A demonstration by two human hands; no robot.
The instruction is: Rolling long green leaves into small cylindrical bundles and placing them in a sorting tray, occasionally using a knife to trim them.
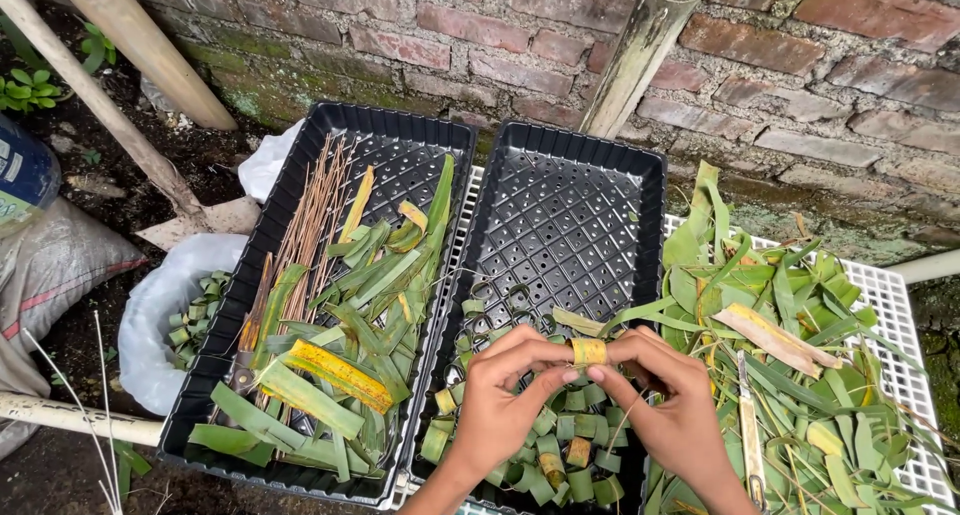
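Both hands meet over the near end of the right-hand black tray (640,175), pinching 1 small yellowish leaf ring (588,351) between them. The left hand (500,405) has its grip nearly closed, thumb and fingertips (568,376) pressed to the ring's left side. The right hand (672,407) matches it from the other side, its grip just as tight on the ring's right edge. The ring sits upright, held just above a heap of finished green leaf rings (560,455) that fills the tray's near end; the far end of that tray is bare mesh.

The left-hand black tray (300,175) holds cut leaf strips (340,375) and a bundle of thin brown sticks (315,215) along its left side. At the right, a white plastic grid (900,305) carries a loose pile of long green leaves (790,315), with a knife (748,425) lying just beside the right hand. A white bag (160,305) with more rings sits at the far left, below a brick wall (500,25).
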